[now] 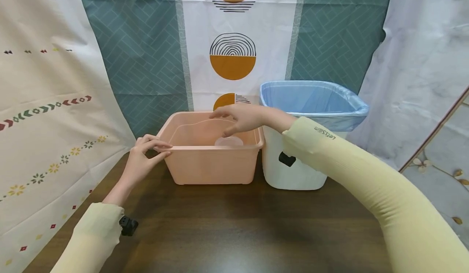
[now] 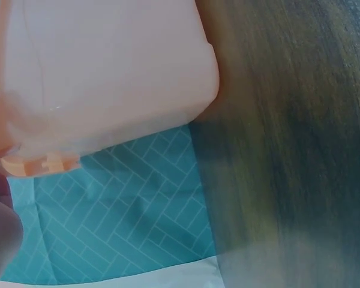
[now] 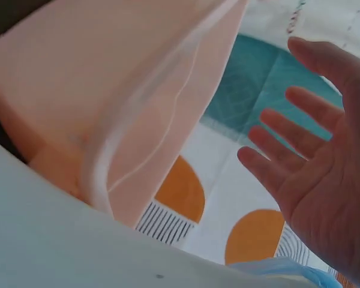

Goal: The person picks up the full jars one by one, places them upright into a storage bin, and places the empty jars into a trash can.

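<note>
A pink plastic tub (image 1: 212, 165) stands on the table. My left hand (image 1: 144, 155) pinches the rim at its near left corner, thumb in front and fingers over the edge. In the left wrist view only part of that hand (image 2: 3, 231) shows, beside the tub's wall (image 2: 120, 66). Over the tub's right half hovers my right hand (image 1: 243, 117), fingers loosely spread and holding nothing. The right wrist view shows this hand (image 3: 324, 198) apart from the tub's rim (image 3: 138, 102). Below it, inside the tub, lies a clear, rounded plastic piece (image 1: 229, 141); its lower part is hidden.
Right of the tub stands a white waste bin (image 1: 293, 171) lined with a blue bag (image 1: 311, 95), partly behind my right sleeve. Patterned cloths (image 1: 146, 53) hang behind and at both sides. The dark wooden table (image 1: 220, 224) stretches in front.
</note>
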{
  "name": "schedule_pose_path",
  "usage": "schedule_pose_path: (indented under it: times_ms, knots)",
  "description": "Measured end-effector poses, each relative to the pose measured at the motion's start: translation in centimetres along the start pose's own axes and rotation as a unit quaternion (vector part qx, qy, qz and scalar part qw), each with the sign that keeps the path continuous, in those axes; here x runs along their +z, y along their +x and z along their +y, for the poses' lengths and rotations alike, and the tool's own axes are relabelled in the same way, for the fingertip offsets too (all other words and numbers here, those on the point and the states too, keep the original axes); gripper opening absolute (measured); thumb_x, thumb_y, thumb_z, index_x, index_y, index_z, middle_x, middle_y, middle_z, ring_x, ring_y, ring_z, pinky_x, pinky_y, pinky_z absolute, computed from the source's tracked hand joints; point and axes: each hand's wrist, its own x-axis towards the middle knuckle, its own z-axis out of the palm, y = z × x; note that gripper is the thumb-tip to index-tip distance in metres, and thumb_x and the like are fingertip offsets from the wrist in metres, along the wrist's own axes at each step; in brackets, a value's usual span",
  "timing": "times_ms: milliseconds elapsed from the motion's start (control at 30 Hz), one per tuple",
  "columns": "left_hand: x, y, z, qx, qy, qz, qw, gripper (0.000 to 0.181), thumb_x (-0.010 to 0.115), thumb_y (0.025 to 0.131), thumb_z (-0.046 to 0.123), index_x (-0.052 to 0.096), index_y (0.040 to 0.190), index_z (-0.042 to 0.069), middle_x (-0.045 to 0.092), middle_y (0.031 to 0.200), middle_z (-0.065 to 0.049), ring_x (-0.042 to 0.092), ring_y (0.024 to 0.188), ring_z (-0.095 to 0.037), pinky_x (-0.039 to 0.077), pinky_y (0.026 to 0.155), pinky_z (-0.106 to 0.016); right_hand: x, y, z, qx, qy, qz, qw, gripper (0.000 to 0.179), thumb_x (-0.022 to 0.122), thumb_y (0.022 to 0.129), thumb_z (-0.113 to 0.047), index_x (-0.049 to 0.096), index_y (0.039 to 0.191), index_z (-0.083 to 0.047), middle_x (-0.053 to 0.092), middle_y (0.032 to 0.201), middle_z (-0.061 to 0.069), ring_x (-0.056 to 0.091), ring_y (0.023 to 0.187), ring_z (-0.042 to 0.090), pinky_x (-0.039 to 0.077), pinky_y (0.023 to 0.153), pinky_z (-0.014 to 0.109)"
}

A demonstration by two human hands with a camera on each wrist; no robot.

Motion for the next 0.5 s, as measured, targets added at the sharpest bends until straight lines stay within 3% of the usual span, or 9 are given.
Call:
schedule_pose_path:
  times_ms: [67,200,367,500]
  knots:
    - [-0.1,0.0,-0.7,0.001,0.013,-0.008,0.9999,0.021,0.08,0.08,0.005,0.078,0.098,0.015,0.063,0.101,-0.002,0.042,0.097,-0.004,0.03,0.083,-0.027,0.5,-0.9,-0.2,-0.006,0.009,0.027,0.9996,0.063,0.065,0.094,-0.036,0.042,0.15,-0.021,0.048,0.151,-0.001,0.047,0.139,0.023,0.04,0.114,0.043]
    - [-0.7,0.0,0.0,0.016,0.044,-0.023,0.9986,0.021,0.08,0.08,0.005,0.077,0.1,0.012,0.062,0.1,-0.003,0.043,0.098,-0.012,0.031,0.084,-0.032,1.5,-2.7,-0.6,-0.014,0.031,0.083,0.996,0.061,0.065,0.094,-0.036,0.044,0.149,-0.018,0.05,0.149,0.002,0.049,0.137,0.022,0.043,0.111,0.042]
    - [-0.7,-0.3,1.8,0.056,0.089,-0.03,0.994,0.023,0.08,0.079,0.001,0.075,0.101,0.008,0.06,0.097,-0.007,0.045,0.094,-0.021,0.032,0.08,-0.035,2.8,-5.6,-0.8,-0.018,0.054,0.168,0.9842,0.059,0.066,0.095,-0.032,0.045,0.147,-0.015,0.053,0.148,0.004,0.052,0.135,0.024,0.042,0.112,0.043]
    - [-0.2,-0.7,4.0,0.062,0.101,-0.044,0.992,0.03,0.08,0.08,0.006,0.073,0.108,0.01,0.061,0.1,-0.008,0.046,0.096,-0.022,0.034,0.08,-0.036,4.5,-8.0,-0.9,-0.013,0.075,0.225,0.9713,0.056,0.066,0.095,-0.03,0.047,0.146,-0.014,0.054,0.146,0.005,0.054,0.134,0.025,0.043,0.112,0.043]
